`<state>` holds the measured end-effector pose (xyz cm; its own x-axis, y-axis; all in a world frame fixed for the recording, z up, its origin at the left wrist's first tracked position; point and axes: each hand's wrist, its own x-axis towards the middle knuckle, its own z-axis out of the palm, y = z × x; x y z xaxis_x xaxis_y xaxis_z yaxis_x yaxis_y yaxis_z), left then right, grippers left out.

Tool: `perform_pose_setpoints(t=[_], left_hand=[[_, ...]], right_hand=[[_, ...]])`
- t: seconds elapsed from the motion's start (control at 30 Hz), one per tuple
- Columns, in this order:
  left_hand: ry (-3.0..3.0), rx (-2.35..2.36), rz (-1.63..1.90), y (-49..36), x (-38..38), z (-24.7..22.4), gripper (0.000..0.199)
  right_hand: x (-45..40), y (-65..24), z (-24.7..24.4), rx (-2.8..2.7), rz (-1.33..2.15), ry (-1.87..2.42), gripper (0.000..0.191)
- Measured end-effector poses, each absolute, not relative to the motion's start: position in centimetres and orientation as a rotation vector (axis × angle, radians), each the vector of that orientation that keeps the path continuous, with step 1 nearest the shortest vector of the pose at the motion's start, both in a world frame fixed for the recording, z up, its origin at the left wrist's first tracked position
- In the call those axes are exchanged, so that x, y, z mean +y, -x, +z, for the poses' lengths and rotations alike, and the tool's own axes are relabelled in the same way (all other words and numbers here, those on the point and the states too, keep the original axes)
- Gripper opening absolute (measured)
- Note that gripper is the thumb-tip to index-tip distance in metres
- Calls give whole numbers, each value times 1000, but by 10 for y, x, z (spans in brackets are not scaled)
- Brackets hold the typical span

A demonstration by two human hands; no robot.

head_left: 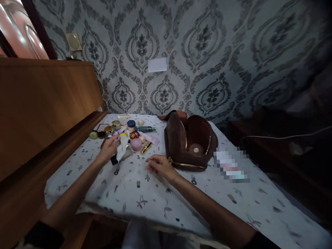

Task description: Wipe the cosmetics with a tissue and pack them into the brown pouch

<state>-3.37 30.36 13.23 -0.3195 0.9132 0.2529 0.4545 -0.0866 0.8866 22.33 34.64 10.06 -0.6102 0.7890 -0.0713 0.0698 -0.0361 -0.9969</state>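
At the left of the cosmetics, my left hand [110, 148] has its fingers closed on a white item [121, 149], which looks like a tube or wipe. My right hand [160, 166] hovers over the cloth in front of the bag, its fingers bent and close together; nothing can be made out in them. A brown bag [173, 142] stands unzipped, with a round pale item [196, 150] inside. Between the hands and behind them lie a pink round jar [136, 144], a gold tube [146, 147], a blue-lidded jar [131, 125] and a dark green bottle [146, 129].
The table [158, 191] wears a white patterned cloth. A wooden panel [44, 107] rises along its left side, and a patterned wall [162, 36] stands behind. Right of the bag lies a blurred-out item [231, 165]. A dark surface with a pale cord lies farther right.
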Motion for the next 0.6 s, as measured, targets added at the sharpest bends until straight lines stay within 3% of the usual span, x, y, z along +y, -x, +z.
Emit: perform_pose_setpoints(t=[0.07,0.17,0.3,0.47,0.6], left_hand=[[-1599,2181,1384,76,336,148,36],[-1586,2400,1280,124,387,161,41],[-1643,2481,1010,148,439,156,43],[-1840,2461,493,148,468,136,67],[-1929,2532,120,147,478,137,63]], right_hand=[[349,-200,105,-1546,1811,852,25],[351,-179,97,-1404,1928,746,35],[354,-181,81,-1263,2049,630,40],[356,-193,78,-1061,2240,521,38],[360,-194,77,-995,2286,441,41]])
